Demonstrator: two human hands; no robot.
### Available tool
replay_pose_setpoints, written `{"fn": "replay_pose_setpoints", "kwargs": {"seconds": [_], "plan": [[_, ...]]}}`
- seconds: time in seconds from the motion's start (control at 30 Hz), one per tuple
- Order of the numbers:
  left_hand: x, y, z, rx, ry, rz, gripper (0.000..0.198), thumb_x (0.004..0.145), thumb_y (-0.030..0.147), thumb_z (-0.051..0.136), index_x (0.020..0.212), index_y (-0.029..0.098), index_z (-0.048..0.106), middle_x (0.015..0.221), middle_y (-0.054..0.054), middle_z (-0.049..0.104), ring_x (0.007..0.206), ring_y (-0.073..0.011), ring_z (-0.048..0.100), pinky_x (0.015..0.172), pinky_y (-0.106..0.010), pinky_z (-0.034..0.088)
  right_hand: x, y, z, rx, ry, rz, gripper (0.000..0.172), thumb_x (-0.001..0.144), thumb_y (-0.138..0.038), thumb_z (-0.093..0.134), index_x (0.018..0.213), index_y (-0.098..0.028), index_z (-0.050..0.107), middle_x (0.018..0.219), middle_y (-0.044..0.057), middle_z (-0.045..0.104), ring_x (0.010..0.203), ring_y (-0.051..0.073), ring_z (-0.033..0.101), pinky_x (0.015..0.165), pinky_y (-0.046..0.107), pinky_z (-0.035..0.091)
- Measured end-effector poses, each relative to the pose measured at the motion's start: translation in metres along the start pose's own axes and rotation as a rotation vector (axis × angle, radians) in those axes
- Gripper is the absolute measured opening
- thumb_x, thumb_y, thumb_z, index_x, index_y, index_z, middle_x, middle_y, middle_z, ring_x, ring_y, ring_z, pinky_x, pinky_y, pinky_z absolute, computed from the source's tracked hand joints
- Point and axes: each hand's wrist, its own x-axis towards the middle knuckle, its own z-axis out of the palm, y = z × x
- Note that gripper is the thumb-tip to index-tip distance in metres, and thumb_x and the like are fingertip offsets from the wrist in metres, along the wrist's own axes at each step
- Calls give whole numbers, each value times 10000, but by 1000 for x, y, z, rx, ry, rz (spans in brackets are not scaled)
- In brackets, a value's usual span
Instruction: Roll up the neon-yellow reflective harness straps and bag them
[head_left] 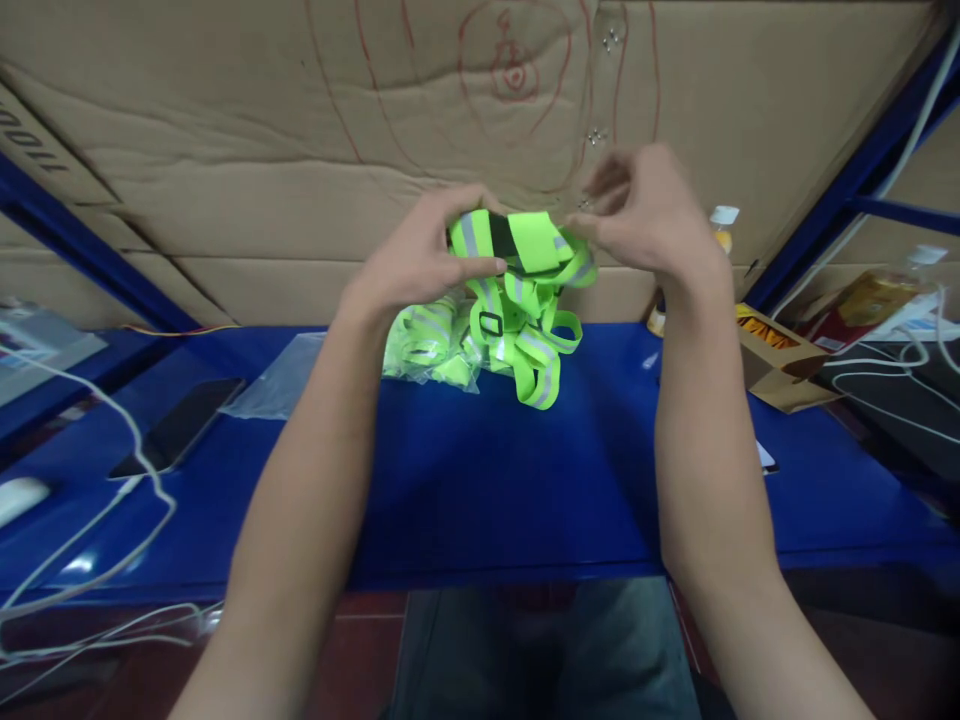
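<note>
From the head view, we see two bare hands held up over a blue table. The table top is smooth and a bit shiny.

The left hand is closed on a bundle of green straps, with its fingers on top and its thumb under. The right hand pinches the other end of the same bundle, and its fingers look blurry. The two hands are near each other but do not touch.

The straps are bright yellow-green, flat and floppy like ribbon, with shiny grey stripes down the middle. A dark patch shows on the top piece. Loops hang down from the hands, and the lowest ones reach the table. A black buckle, shaped like a little square ring, sits on one hanging loop.

Just beside the hanging loops, on the left, a crinkly clear bag of straps lies on the table. Further left lies a flat empty-looking plastic bag, then a dark, flat phone. Thin white cords curl over the left end of the table.

Behind everything stands a wall of brown cardboard, wrinkled and marked with red scribbles. On the right sits an open brown box. A bottle with a white cap peeks out behind the right hand.
</note>
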Motion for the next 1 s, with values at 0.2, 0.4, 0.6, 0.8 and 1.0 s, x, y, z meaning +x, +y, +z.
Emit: {"fn": "replay_pose_setpoints", "kwargs": {"seconds": [0.2,0.4,0.6,0.8,1.0], "plan": [[-4,16,2,85,-1,61,296,849,507,931,982,281,793,947,-30,727,1143,-342,657,1099,-497,514,-7,-22,13,297,-395,-164,182,788,-357,919,812,-321,742,968,-9,762,1029,259,662,934,392,553],[-9,5,-16,89,239,-15,491,814,658,921,761,270,626,821,-27,521,864,-256,516,958,-446,428,-3,8,7,494,-103,-94,223,855,-391,924,821,-247,757,858,11,727,793,178,613,725,338,474],[-3,0,-19,80,361,56,618,709,684,1016,904,254,617,979,-6,584,993,-234,502,1010,-401,422,-2,1,-7,156,-359,-10,251,804,-174,938,793,-233,695,747,-12,637,692,151,503,632,317,331],[-4,3,-15,-38,339,137,584,784,654,995,988,258,618,1048,-14,593,1060,-246,560,1076,-414,456,-3,-7,8,295,-287,-202,326,942,-464,864,788,-260,661,868,10,661,873,192,557,811,324,487],[-9,14,-10,294,59,195,624,860,300,845,1453,350,658,1581,-71,613,1381,-405,564,1244,-593,444,1,2,21,259,-352,3,315,830,-314,890,694,-257,612,642,-35,498,696,170,448,604,291,385]]}}
